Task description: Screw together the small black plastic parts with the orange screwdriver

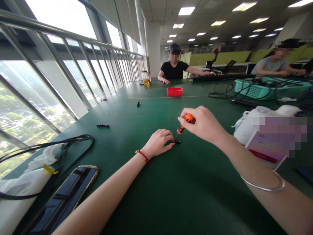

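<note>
My right hand (pixel 204 123) is closed round the orange handle of a small screwdriver (pixel 185 122). The screwdriver tilts down to the left, and its tip meets a small black part (pixel 176 142) lying on the green table (pixel 171 189). My left hand (pixel 158 142) rests on the table with fingers curled, its fingertips pressing that black part from the left. A red cord circles the left wrist and a silver bangle the right forearm.
A phone (pixel 70 189) and black cables over white cloth (pixel 44 160) lie at the near left. Two more small black parts (pixel 102 125) (pixel 138 104) lie farther left. A red tray (pixel 174 91) stands ahead. White containers (pixel 256 124) sit right. Two people sit at the far end.
</note>
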The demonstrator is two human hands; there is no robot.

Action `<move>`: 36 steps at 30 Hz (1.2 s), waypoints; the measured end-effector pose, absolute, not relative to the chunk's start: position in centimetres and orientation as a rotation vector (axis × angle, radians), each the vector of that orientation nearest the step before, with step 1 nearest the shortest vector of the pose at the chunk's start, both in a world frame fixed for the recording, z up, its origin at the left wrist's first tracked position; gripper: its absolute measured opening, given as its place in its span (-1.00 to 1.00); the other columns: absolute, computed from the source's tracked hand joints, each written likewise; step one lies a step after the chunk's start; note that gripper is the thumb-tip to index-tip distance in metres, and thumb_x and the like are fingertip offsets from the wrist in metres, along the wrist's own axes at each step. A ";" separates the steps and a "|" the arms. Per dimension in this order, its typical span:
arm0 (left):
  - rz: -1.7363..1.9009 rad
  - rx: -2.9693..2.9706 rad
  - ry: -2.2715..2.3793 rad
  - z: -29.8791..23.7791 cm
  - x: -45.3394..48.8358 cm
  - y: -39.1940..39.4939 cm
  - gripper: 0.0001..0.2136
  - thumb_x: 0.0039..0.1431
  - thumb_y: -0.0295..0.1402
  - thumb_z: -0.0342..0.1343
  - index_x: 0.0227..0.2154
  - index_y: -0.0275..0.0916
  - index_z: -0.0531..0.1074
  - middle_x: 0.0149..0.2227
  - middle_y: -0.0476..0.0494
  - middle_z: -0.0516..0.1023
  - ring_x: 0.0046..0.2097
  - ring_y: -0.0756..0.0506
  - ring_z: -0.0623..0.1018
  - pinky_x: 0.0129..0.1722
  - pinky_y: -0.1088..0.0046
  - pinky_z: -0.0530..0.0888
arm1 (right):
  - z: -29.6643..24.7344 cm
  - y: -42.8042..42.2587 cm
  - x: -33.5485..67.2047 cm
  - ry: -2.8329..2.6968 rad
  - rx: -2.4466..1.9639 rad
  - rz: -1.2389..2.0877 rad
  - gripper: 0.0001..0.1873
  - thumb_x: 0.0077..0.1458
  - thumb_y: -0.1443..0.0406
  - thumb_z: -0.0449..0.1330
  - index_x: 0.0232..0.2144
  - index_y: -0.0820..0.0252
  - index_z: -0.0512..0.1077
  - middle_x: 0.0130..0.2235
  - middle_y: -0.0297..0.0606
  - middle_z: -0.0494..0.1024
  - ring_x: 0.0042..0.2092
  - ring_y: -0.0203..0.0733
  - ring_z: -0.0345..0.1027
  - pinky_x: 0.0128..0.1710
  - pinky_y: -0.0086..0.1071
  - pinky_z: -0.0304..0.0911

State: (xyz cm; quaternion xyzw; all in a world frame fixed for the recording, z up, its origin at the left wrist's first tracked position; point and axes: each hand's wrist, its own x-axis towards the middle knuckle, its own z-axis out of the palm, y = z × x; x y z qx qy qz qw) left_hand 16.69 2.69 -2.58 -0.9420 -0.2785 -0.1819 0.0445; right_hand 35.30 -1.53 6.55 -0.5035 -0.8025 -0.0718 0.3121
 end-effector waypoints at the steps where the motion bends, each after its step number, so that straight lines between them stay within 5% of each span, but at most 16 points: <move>1: -0.558 -2.881 -0.850 -2.6 16.7 2.7 -0.80 0.20 -0.26 -0.05 -0.27 -0.22 0.43 -0.18 -0.09 0.47 -0.14 -0.08 0.43 -0.07 0.35 0.31 | 6.6 -1.6 35.3 -2.119 -1.338 -0.185 -0.77 0.07 0.16 0.02 -0.51 0.13 0.34 -0.58 -0.34 0.36 -0.47 -0.23 0.12 -0.39 -0.40 0.02; 9: -0.687 -2.913 -1.015 -2.8 16.7 2.6 -0.87 0.13 -0.30 0.02 -0.35 -0.21 0.41 -0.19 -0.05 0.48 -0.16 -0.08 0.43 -0.11 0.36 0.34 | 8.1 -2.0 34.6 -2.141 -1.410 -0.066 -0.86 -0.08 0.29 0.08 -0.37 0.11 0.23 -0.57 -0.45 0.33 -0.56 -0.31 0.10 -0.40 -0.41 -0.02; 16: -0.796 -2.901 -1.155 -2.9 16.7 2.1 -0.94 0.03 -0.36 0.08 -0.45 -0.22 0.38 -0.24 -0.03 0.50 -0.18 -0.09 0.44 -0.09 0.34 0.35 | 8.4 -1.5 32.5 -2.202 -1.423 -0.164 -0.84 0.09 0.17 0.01 -0.44 0.10 0.24 -0.54 -0.41 0.39 -0.49 -0.26 0.18 -0.34 -0.37 -0.02; 21: -0.802 -2.901 -1.186 -2.8 16.8 1.9 -0.95 0.01 -0.36 0.07 -0.47 -0.22 0.36 -0.27 -0.04 0.50 -0.19 -0.09 0.44 -0.11 0.34 0.36 | 8.8 -1.7 32.0 -2.231 -1.515 -0.279 -0.92 0.05 0.25 0.03 -0.40 0.12 0.29 -0.53 -0.36 0.40 -0.47 -0.22 0.22 -0.28 -0.30 0.01; 26: -0.764 -2.887 -1.159 -2.8 16.8 1.8 -0.95 0.02 -0.37 0.05 -0.46 -0.22 0.34 -0.31 -0.04 0.48 -0.21 -0.09 0.44 -0.14 0.35 0.36 | 9.2 -2.2 32.1 -2.259 -1.502 -0.191 -0.88 0.01 0.24 0.04 -0.36 0.11 0.30 -0.47 -0.33 0.44 -0.43 -0.21 0.25 -0.28 -0.31 0.03; 31: -0.695 -2.866 -1.121 -2.8 16.7 1.6 -0.94 0.04 -0.37 0.02 -0.41 -0.22 0.34 -0.30 -0.06 0.46 -0.22 -0.09 0.43 -0.17 0.36 0.36 | 9.5 -1.9 32.4 -2.177 -1.605 -0.049 -0.67 0.12 0.12 -0.07 -0.56 0.11 0.32 -0.52 -0.32 0.42 -0.43 -0.20 0.25 -0.38 -0.36 -0.01; 36: -0.684 -2.850 -1.119 -2.8 16.7 1.5 -0.93 0.05 -0.35 0.01 -0.40 -0.22 0.34 -0.28 -0.07 0.45 -0.22 -0.09 0.43 -0.16 0.36 0.35 | 9.7 -1.8 32.3 -2.116 -1.547 0.044 -0.86 -0.08 0.24 0.07 -0.37 0.10 0.29 -0.46 -0.37 0.42 -0.44 -0.25 0.22 -0.42 -0.40 -0.03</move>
